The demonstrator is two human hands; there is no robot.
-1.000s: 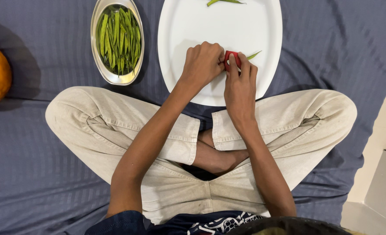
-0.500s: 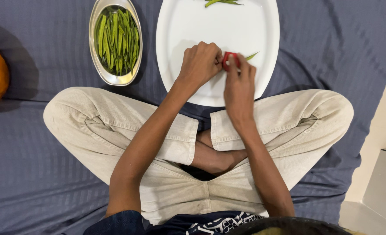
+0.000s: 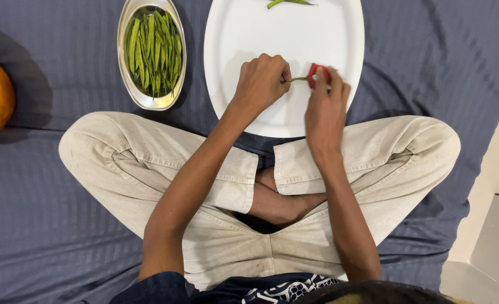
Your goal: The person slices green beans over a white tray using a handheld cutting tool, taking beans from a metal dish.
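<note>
- Person sits cross-legged on a blue-grey bedsheet [image 3: 47, 225], large white oval plate [image 3: 249, 39] just beyond the knees.
- Left hand [image 3: 261, 83] is curled closed over the plate, fingertips pinching one end of a thin green bean pod [image 3: 300, 79].
- Right hand [image 3: 325, 107] is closed around a small red-handled tool [image 3: 316, 73], likely a paring knife or peeler; blade is hidden, so type can't be confirmed. Tool sits at the other end of the pod.
- Pod spans the short gap between the two hands, just above the plate surface; only a short stretch is visible.
- Handling judgement: the pod looks very light, slim, fairly stiff but snappable, skin a bit smooth. Best gripped close to the working end with fingertips, so it doesn't bend or roll; hard squeeze would bruise or break it.
- Steel oval bowl [image 3: 127, 84] lies to the left of the plate, apart from it, full of long green pods [image 3: 153, 50].
- A couple of green pieces [image 3: 289, 3] lie at the far edge of the plate, well apart from the hands.
- Orange container [image 3: 2, 101] at the left frame edge, only partly in view.
</note>
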